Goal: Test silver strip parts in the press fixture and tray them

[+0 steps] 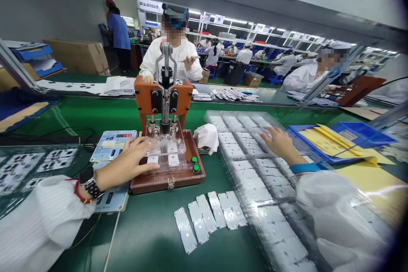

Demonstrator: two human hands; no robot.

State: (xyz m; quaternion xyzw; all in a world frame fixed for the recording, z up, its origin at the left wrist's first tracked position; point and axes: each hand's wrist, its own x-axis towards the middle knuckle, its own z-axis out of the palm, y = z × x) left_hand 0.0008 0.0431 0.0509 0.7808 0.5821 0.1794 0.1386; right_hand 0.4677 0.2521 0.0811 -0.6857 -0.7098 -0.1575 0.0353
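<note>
Both spread: left hand [135, 156] at fixture [167, 185] edge, right hand [278, 142] above tray [266, 203]; green tabletop [212, 178] between.

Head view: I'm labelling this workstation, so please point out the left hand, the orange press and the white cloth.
Left hand [133, 160]: head view, back of the hand.
Orange press [145, 101]: head view, upper frame.
White cloth [206, 137]: head view, draped front.

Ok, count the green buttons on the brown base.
2: one button near the front right corner of the base, the other just behind. The left hand may hide more.
</note>
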